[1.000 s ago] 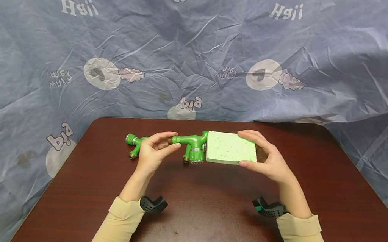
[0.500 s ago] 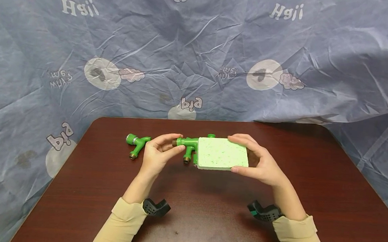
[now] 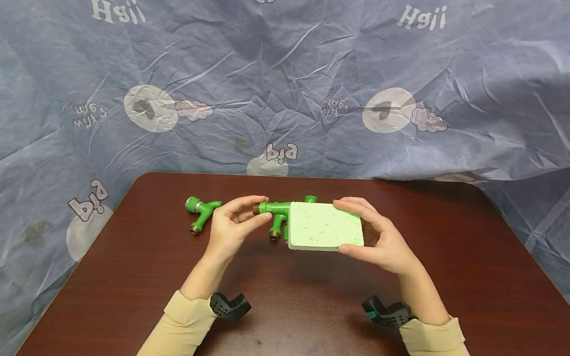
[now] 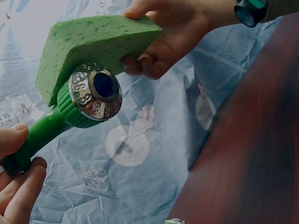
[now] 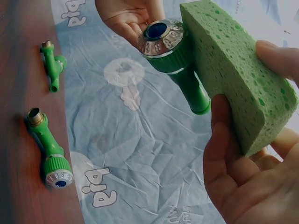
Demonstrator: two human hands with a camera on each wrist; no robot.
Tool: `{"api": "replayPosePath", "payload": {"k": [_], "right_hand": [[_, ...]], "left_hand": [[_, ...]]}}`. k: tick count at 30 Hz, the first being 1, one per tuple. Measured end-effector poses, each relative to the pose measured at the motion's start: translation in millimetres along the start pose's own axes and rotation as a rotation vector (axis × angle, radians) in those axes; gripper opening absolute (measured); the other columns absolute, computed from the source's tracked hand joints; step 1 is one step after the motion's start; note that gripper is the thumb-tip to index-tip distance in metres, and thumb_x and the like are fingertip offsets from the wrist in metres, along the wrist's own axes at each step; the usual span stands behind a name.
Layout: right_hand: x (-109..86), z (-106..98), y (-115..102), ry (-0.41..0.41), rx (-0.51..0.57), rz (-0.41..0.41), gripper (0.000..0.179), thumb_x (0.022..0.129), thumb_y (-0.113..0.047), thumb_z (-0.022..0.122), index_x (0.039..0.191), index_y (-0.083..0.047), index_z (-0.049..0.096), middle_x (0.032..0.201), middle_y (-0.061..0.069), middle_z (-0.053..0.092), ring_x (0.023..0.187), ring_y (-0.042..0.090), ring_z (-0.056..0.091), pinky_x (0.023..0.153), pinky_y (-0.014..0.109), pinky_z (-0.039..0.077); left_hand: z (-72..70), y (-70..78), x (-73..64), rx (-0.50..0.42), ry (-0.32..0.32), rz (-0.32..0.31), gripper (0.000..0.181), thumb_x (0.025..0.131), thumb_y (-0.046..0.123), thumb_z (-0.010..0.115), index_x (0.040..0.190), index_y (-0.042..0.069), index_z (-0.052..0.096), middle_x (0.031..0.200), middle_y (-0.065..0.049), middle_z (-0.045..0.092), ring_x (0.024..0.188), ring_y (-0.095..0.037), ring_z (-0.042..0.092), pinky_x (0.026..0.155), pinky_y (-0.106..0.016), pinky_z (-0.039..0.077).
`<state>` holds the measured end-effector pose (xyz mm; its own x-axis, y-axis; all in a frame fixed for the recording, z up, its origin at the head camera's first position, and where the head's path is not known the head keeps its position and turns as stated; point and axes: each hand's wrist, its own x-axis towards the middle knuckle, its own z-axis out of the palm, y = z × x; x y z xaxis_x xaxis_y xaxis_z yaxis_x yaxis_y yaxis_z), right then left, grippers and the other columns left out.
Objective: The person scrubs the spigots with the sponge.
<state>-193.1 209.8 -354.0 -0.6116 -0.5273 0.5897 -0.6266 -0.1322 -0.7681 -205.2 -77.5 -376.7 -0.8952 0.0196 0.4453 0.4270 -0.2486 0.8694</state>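
My left hand (image 3: pixel 228 226) pinches the brown threaded end of a green faucet (image 3: pixel 278 208) between thumb and fingers, holding it above the table. My right hand (image 3: pixel 385 242) grips a light green speckled sponge (image 3: pixel 326 227) by its right end. In the head view the sponge covers most of the faucet's knob and spout. The left wrist view shows the sponge (image 4: pixel 100 39) against the side of the faucet's ribbed knob (image 4: pixel 81 100), which has a silvery, blue-centred cap. From the right wrist, the faucet (image 5: pixel 170 60) appears along the sponge's broad face.
Two more green faucets lie on the dark red-brown table (image 3: pixel 304 313): one faucet (image 3: pixel 204 212) left of my left hand, another faucet (image 3: pixel 276 229) behind the held one, partly hidden. A blue printed cloth (image 3: pixel 292 89) hangs behind the table's far edge.
The sponge moved left and slightly down across the held faucet, now hiding its knob. My left hand shifted slightly right with the faucet. Over the last half second little has moved.
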Motion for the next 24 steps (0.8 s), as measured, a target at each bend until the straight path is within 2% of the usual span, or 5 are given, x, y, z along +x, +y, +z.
{"api": "replayPosePath", "payload": {"k": [6,9,12,18,24], "right_hand": [[-0.8,-5,-3,0.003,-0.009,-0.035,0.068,0.067,0.024,0.067,0.129,0.015,0.043,0.13,0.02,0.039,0.108,0.022,0.05,0.074,0.024,0.053],[0.3,-3,-2,0.032,-0.002,-0.047,0.067,0.068,0.023,0.067,0.13,0.015,0.043,0.13,0.02,0.04,0.109,0.022,0.048,0.076,0.023,0.051],[2.9,5,-1,0.047,0.002,-0.042,0.066,0.069,0.022,0.068,0.13,0.015,0.042,0.13,0.021,0.04,0.11,0.023,0.047,0.079,0.023,0.05],[6.3,20,-1,0.02,-0.012,0.006,0.067,0.068,0.019,0.07,0.13,0.013,0.044,0.129,0.021,0.04,0.111,0.024,0.046,0.076,0.025,0.052],[4.2,15,-3,-0.014,-0.079,-0.001,0.068,0.066,0.018,0.072,0.129,0.01,0.047,0.128,0.02,0.043,0.116,0.025,0.042,0.079,0.025,0.05]], "left_hand": [[-0.6,1.3,0.8,-0.006,0.023,0.006,0.035,0.074,-0.011,0.073,0.107,-0.012,0.063,0.106,-0.028,0.063,0.081,-0.016,0.068,0.072,-0.032,0.057],[-0.9,1.8,0.8,-0.005,0.031,0.001,0.035,0.073,-0.01,0.074,0.107,-0.012,0.063,0.104,-0.019,0.067,0.081,-0.016,0.068,0.073,-0.032,0.057],[-1.3,1.6,0.9,-0.005,0.035,-0.002,0.036,0.073,-0.01,0.074,0.107,-0.012,0.063,0.104,-0.019,0.067,0.081,-0.016,0.068,0.073,-0.032,0.057],[-1.4,1.4,1.1,0.002,0.043,-0.002,0.036,0.073,-0.009,0.075,0.107,-0.012,0.063,0.105,-0.02,0.066,0.081,-0.016,0.068,0.073,-0.031,0.057],[-2.1,2.6,1.7,-0.013,0.043,0.006,0.036,0.074,-0.012,0.073,0.108,-0.013,0.062,0.103,-0.014,0.068,0.084,-0.016,0.068,0.074,-0.031,0.057]]}}
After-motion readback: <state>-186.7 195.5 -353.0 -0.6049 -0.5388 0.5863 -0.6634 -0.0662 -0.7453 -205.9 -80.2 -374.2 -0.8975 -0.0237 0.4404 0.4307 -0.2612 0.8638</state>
